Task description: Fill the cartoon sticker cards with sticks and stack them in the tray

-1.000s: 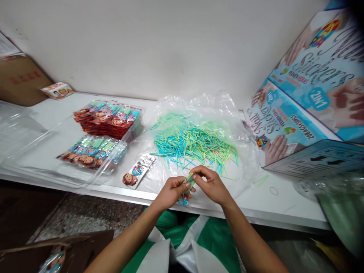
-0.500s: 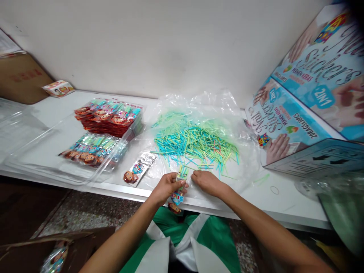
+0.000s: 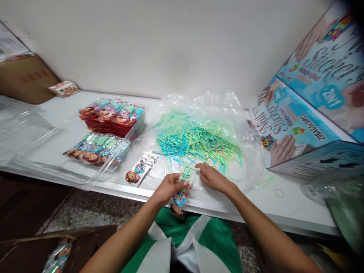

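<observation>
Pinched packet (image 3: 179, 199) in left hand (image 3: 170, 187), nearside of sticks (image 3: 196, 143), likely to steady it. Held right hand (image 3: 212, 178) at sticks' near edge, narrowly curled; couldn't tell whether gripping any. Noted second packet (image 3: 140, 169) left of sticks, probably for easy reach.

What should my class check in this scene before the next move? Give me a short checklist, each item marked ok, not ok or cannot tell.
1. Left hand has hold of the printed packet: ok, gripped near the table's front edge.
2. Right hand is near the pile of thin sticks: ok, at its near side.
3. Right fingertips are pinching a stick: cannot tell, too small to make out.
4. Sticks are all together: not ok, a few green strays lie to the right.
5. Stick count in the held packet: cannot tell, fingers cover part of it.
</observation>
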Tool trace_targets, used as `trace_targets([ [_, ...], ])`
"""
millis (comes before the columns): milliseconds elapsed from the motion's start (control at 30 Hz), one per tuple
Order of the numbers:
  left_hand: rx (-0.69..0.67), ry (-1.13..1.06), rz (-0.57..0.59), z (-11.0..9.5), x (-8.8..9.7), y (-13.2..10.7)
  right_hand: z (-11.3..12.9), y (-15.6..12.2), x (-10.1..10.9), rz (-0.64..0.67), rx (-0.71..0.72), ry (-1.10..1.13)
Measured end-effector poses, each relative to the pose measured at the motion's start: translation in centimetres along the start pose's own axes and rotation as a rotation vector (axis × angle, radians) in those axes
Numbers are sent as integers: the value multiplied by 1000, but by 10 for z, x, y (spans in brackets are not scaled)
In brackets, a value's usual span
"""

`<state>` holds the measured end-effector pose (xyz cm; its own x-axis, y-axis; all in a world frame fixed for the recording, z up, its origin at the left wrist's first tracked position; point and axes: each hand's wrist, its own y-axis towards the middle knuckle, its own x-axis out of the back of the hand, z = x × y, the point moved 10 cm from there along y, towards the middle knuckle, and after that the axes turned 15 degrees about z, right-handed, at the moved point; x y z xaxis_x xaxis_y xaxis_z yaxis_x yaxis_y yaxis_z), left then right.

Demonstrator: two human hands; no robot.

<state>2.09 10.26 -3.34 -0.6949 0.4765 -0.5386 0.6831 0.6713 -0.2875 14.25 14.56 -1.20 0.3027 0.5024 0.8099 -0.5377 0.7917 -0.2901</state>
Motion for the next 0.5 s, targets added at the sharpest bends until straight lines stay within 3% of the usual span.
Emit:
trace_targets([
  [133,16,0,5,4,-2,2,4,-19,44,-415,108,666],
  [200,17,15,20,5,-4,4,13,-21,48,-495,154,832],
  [500,-7,66,53,1,-9,0,27,-19,50,-567,156,871],
])
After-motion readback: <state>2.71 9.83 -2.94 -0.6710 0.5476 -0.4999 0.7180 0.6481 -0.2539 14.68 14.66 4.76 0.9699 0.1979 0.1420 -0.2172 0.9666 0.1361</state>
